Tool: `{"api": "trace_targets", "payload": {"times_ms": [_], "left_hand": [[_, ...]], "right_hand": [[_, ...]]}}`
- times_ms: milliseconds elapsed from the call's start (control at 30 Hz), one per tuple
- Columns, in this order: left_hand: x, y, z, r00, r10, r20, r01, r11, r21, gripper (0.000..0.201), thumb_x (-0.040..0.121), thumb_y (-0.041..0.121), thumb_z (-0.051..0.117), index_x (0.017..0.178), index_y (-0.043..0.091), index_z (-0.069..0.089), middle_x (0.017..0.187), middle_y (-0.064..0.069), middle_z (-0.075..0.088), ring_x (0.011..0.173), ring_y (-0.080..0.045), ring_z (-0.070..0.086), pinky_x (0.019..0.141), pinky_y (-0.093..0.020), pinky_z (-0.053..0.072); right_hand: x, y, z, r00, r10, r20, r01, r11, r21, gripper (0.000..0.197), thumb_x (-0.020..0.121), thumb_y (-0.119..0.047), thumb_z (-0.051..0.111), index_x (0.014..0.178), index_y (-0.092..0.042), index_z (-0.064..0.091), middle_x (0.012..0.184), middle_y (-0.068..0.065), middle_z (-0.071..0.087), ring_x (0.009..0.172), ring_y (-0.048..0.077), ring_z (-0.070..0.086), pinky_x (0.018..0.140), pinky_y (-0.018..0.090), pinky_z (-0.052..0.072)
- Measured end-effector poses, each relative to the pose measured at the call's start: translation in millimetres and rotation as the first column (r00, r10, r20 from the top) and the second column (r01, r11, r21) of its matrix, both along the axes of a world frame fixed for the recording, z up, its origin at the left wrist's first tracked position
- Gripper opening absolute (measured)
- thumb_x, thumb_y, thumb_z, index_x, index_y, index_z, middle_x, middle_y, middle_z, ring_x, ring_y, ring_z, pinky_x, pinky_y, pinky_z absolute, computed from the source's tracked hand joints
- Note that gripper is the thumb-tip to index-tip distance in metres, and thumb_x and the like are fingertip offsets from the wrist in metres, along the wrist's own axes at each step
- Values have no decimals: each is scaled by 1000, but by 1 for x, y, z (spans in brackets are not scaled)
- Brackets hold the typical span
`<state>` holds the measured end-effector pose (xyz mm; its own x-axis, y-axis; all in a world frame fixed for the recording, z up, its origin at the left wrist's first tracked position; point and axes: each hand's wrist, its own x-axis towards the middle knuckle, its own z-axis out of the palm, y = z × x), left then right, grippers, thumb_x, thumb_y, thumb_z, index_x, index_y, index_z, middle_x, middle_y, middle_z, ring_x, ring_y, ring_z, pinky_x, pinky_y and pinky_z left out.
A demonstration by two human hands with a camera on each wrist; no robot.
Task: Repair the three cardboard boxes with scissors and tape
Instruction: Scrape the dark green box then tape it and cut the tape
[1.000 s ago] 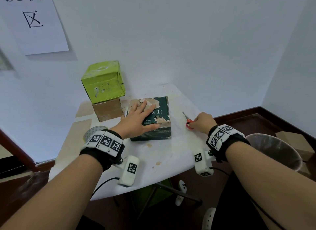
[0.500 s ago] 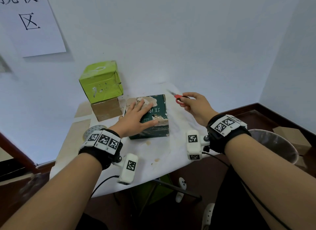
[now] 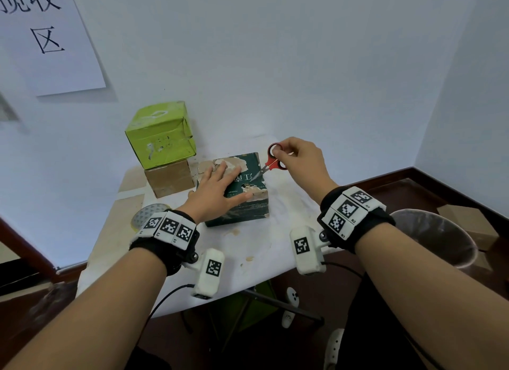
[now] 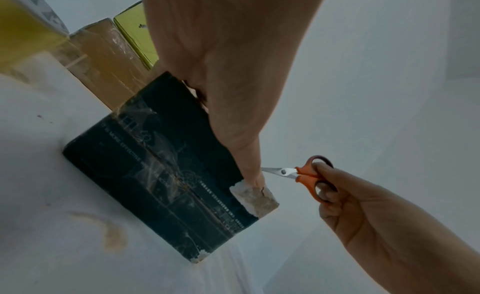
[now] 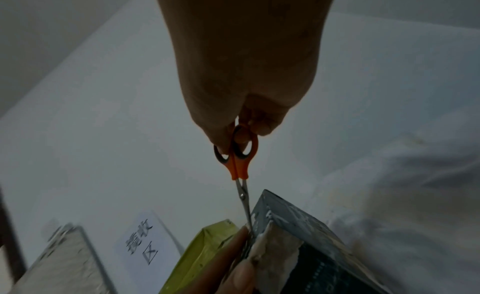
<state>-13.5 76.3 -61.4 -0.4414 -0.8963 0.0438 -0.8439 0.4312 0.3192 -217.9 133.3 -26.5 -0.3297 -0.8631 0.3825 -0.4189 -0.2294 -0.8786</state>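
Since a second ago the right hand [image 3: 298, 160] has lifted the scissors [image 3: 271, 163] off the table and carried them from the 3 o'clock side of the dark green box [image 3: 242, 193] up over its far right corner, turning the blades to point down toward the lid. Its fingers are curled through and around the orange-red handle loops, gripping the scissors, with the blades closed or nearly so; the tips sit just beside the left hand's fingertips [image 5: 241, 237] in the right wrist view. That left hand [image 3: 217, 190] lies flat on the box top as before, fingers straight and spread, pressing down, the thumb along the near edge. Much of the box's dark printed skin is torn away at the far end and at the near right corner, baring pale board, and crinkled clear tape runs across its front face in the left wrist view. It sits at the middle of the white table [image 3: 170, 276]. At 10 o'clock from it a lime-green box [image 3: 161, 135], scuffed and dented, stands stacked on a brown cardboard box [image 3: 169, 179]. A tape roll [image 3: 146, 214] lies flat at 8 o'clock, beside the left wrist. A bin [image 3: 438, 237] stands off the table at 3 o'clock.
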Motion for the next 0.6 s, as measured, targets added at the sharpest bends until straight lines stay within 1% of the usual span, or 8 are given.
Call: {"api": "trace_targets", "payload": {"times_ms": [33, 67, 100, 133, 200, 367, 433, 600], "left_hand": [[0, 0, 0, 1000, 0, -3, 0, 1000, -9, 81, 81, 71, 46, 150, 44, 12, 162, 6, -3, 148, -21, -11, 116, -58, 11], [0, 0, 0, 1000, -1, -6, 1, 1000, -16, 80, 83, 69, 47, 150, 44, 12, 162, 6, -3, 148, -21, -11, 117, -57, 11], [-1, 1, 0, 1000, -3, -8, 2, 1000, -21, 79, 84, 67, 48, 150, 44, 13, 162, 5, -2, 148, -21, -11, 117, -56, 11], [-1, 1, 0, 1000, -3, -11, 3, 1000, -22, 78, 84, 66, 49, 150, 44, 13, 162, 6, -2, 148, -20, -11, 117, -56, 11], [-1, 0, -1, 1000, -1, -15, 1, 1000, -22, 77, 85, 66, 49, 150, 44, 13, 162, 6, -2, 148, -21, -10, 117, -56, 11], [0, -4, -3, 1000, -1, -17, 1, 1000, -29, 78, 84, 67, 49, 149, 45, 14, 162, 6, -2, 148, -21, -9, 116, -58, 13], [0, -4, -3, 1000, -7, -20, 6, 999, -32, 78, 83, 67, 48, 150, 44, 14, 162, 5, -2, 148, -22, -9, 116, -57, 12], [-1, -2, -2, 1000, -6, -23, 5, 1000, -27, 77, 85, 65, 50, 149, 44, 14, 162, 4, -2, 148, -23, -10, 117, -55, 10]], "right_hand": [[2, 1, 3, 999, -8, -48, 7, 1000, -13, 10, 92, -21, 60, 88, -14, 66, 78, -6, 62, 61, -6, 57, 57, 3, 40], [4, 2, 5, 996, -11, -86, 9, 1000, -24, 9, 92, -22, 60, 86, -17, 66, 80, -5, 64, 64, -2, 61, 61, 7, 44], [6, 3, 7, 994, -8, -113, 4, 999, -35, 10, 91, -22, 59, 84, -19, 66, 82, -4, 66, 69, 6, 65, 66, 15, 48], [8, 5, 9, 990, -5, -140, -1, 999, -43, 11, 91, -21, 59, 83, -19, 66, 82, -2, 66, 74, 13, 67, 70, 22, 49], [11, 8, 13, 977, -6, -212, -7, 998, -62, 13, 91, -19, 58, 84, -17, 69, 83, -1, 67, 79, 17, 65, 75, 28, 49], [18, 10, 21, 921, 22, -389, -56, 995, -77, 17, 93, -22, 56, 91, -15, 71, 89, 1, 66, 80, 15, 63, 80, 33, 49], [20, 11, 21, 899, 23, -438, -63, 995, -76, 18, 94, -23, 55, 93, -16, 71, 90, 0, 65, 81, 14, 60, 80, 32, 48], [23, 11, 23, 872, 30, -488, -77, 994, -78, 18, 94, -24, 54, 93, -18, 71, 89, -5, 60, 78, 9, 54, 79, 28, 45]]}}
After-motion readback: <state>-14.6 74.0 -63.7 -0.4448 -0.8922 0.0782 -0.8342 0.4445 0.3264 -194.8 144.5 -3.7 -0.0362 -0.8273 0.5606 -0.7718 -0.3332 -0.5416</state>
